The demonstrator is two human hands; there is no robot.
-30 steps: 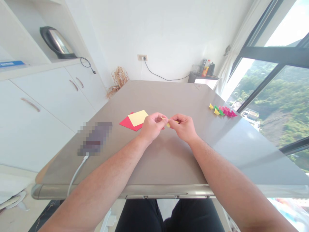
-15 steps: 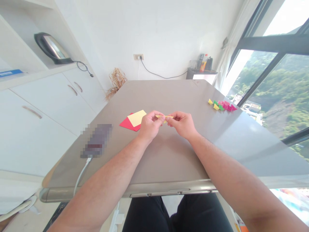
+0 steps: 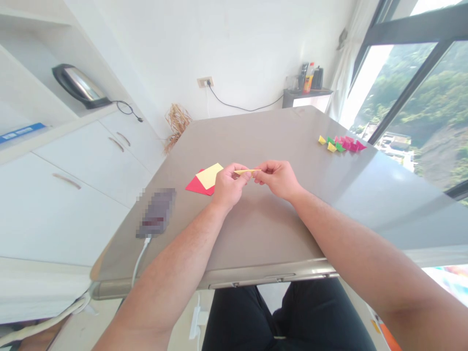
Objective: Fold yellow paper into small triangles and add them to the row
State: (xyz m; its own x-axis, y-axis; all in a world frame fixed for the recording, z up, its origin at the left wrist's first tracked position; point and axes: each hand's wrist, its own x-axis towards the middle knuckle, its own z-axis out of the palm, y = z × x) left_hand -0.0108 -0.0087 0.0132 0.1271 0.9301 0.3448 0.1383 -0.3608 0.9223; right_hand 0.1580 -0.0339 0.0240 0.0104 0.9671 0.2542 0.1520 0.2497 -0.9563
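Note:
Between my two hands is a small folded piece of yellow paper (image 3: 241, 171), held above the table's front half. My left hand (image 3: 230, 185) pinches its left side with thumb and fingers. Its right end sits in the fingertips of my right hand (image 3: 278, 178). My fingers hide much of the fold. Just left of my left hand, a pale yellow paper sheet (image 3: 209, 175) lies on top of red paper (image 3: 197, 185). Over at the right edge stand several small folded paper pieces in yellow, green and pink (image 3: 341, 144).
A blurred dark phone-like object (image 3: 158, 212) with a white cable (image 3: 138, 261) lies at the table's left. The grey table (image 3: 248, 131) reaches toward the wall. Beyond it, a small cabinet (image 3: 307, 99) bears bottles. An electric kettle (image 3: 80, 87) stands on the left shelf.
The camera view has turned slightly, shifting the table and the papers in the picture. Both hands still hold the folded yellow paper, which now shows a thinner, more edge-on shape.

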